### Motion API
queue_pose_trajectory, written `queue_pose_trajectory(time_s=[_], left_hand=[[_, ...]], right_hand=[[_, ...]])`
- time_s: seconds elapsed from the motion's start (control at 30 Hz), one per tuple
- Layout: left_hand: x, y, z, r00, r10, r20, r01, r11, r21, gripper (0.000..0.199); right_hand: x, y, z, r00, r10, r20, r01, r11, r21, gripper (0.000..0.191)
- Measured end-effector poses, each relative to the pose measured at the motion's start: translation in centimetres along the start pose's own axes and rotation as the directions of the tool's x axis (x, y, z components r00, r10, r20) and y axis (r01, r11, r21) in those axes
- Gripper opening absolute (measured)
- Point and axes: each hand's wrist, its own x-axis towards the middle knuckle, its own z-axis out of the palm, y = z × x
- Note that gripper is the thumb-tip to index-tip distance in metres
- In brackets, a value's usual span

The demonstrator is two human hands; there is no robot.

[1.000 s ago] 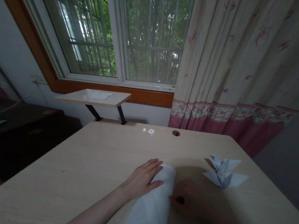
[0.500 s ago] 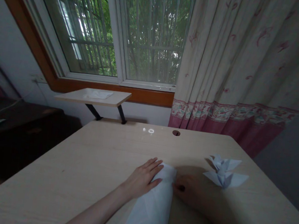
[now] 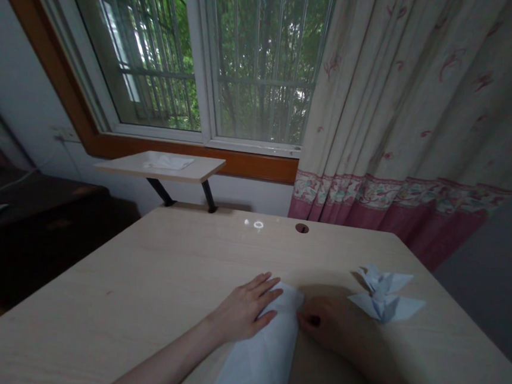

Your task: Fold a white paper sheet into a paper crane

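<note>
A folded white sheet of paper [image 3: 264,354] lies on the table, running from the near edge toward the middle. My left hand [image 3: 250,308] rests on its left side with the fingers spread, thumb and fingertips on the paper. At the paper's right edge, my right hand [image 3: 327,324] is closed, its curled thumb and fingers pinching or pressing along that edge. Shadow covers much of this hand. Just to its right stand two folded paper cranes [image 3: 385,296], close together, with their wings spread.
The pale wooden table [image 3: 164,267] has a round cable hole [image 3: 302,228] near its back edge. A small raised shelf [image 3: 128,163] at the back left carries white paper [image 3: 169,162]. Behind are a barred window [image 3: 258,66] and a floral curtain [image 3: 402,109].
Both hands stay at the paper and have hardly moved. The right hand and the paper's far end have shifted very slightly to the right.
</note>
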Motion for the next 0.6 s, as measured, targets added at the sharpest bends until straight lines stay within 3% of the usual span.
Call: queue_pose_trajectory(time_s=[0.13,0.3,0.43,0.6], left_hand=[[0.1,0.1,-0.2,1.0,-0.005,0.015,0.005,1.0,0.012,0.044],[0.1,0.0,0.0,1.0,-0.006,0.008,0.006,1.0,-0.006,0.046],[0.0,-0.1,0.1,1.0,-0.01,0.003,0.01,1.0,-0.002,0.047],[0.2,0.0,-0.1,1.0,-0.003,0.013,0.002,1.0,0.014,0.048]], right_hand=[[0.1,0.3,-0.1,1.0,-0.02,0.007,0.02,1.0,0.015,0.024],[0.7,0.7,0.3,0.998,0.068,-0.006,-0.068,0.997,0.028,0.026],[1.0,0.9,0.7,0.996,0.068,-0.064,-0.066,0.997,0.028,0.028],[1.4,0.7,0.9,0.993,0.105,-0.055,-0.104,0.994,0.025,0.027]])
